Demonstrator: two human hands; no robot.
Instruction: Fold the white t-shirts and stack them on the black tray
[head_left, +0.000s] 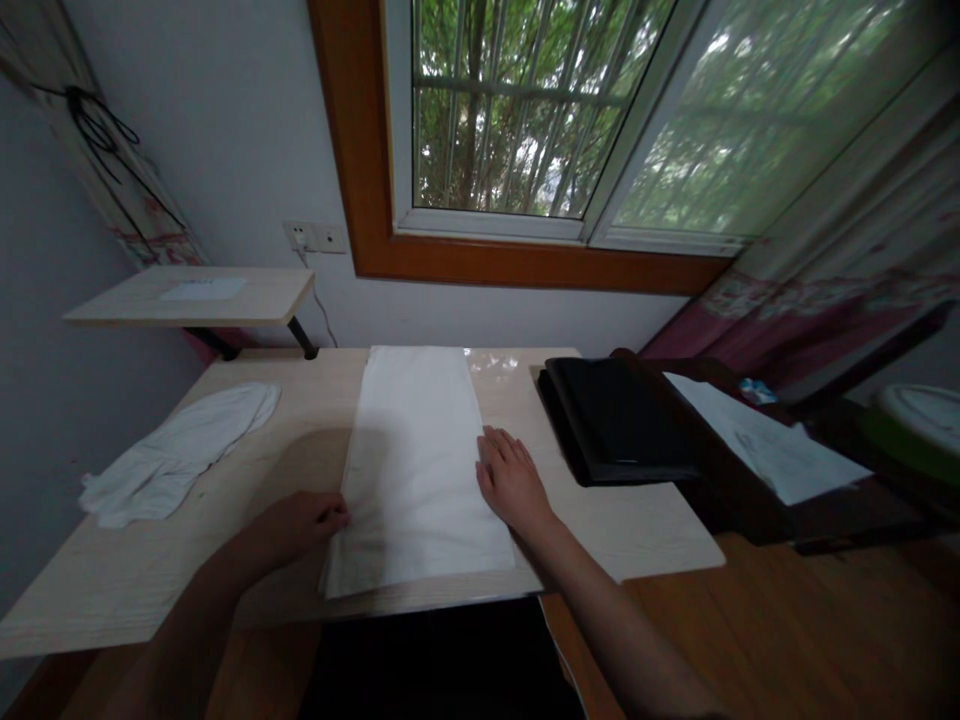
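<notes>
A white cloth (420, 450), folded into a long rectangle, lies flat on the light wood table (277, 570) in front of me. At its left edge my left hand (306, 520) is closed, with curled fingers pinching the border; the exact grip is partly hidden. My right hand (516, 485) rests along the cloth's right edge, fingers stretched out and lying flat. Faint wrinkles run across the near half of the cloth.
A crumpled white cloth (180, 450) lies at the left, below a small raised shelf (135, 300). On the right is a black folder-like stack (619, 415). Beyond it, a sheet of paper (765, 445) lies on dark furniture. A window (525, 120) is behind the table.
</notes>
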